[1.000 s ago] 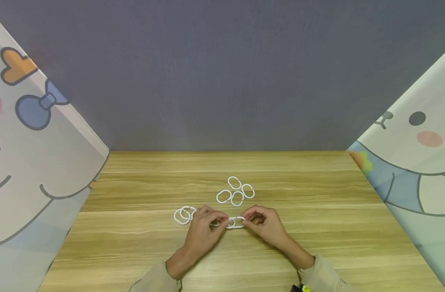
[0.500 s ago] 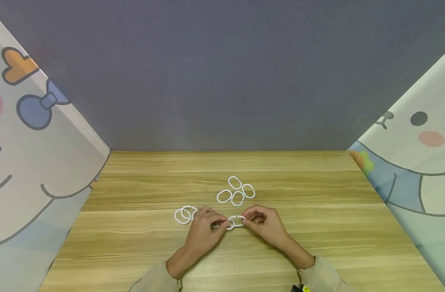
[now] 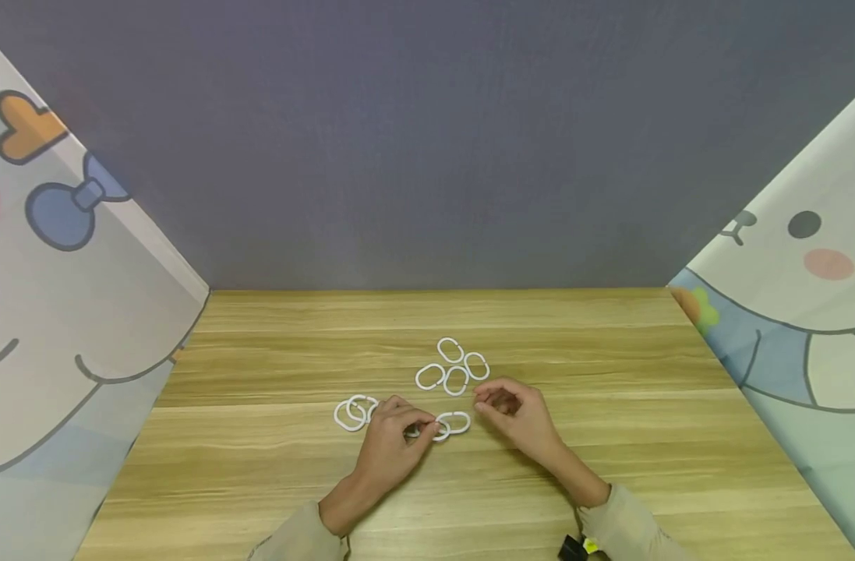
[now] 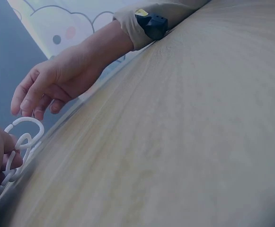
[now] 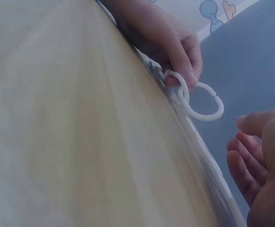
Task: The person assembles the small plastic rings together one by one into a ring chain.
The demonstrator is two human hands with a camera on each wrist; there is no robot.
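Note:
My left hand (image 3: 392, 440) pinches a white plastic chain link between thumb and forefinger. Hooked through it on the right is an end link (image 3: 459, 422), an oval with a small gap in its side; in the right wrist view this end link (image 5: 206, 117) stands out from the left fingertips. More joined links (image 3: 350, 414) lie on the table left of the left hand, partly hidden by it. The right hand (image 3: 514, 413) is off the chain, its fingers loosely bent with nothing between them, up and right of the end link.
Several loose white links (image 3: 457, 380) lie together on the wooden table (image 3: 273, 475) beyond the hands. A grey panel (image 3: 427, 156) rises at the table's far edge, with cartoon-printed sheets (image 3: 806, 327) at both sides. A black device (image 3: 573, 548) is at the right wrist.
The right hand has let go of the end link and moved away from it, up and slightly right. The left hand stays in place with its pinch on the chain.

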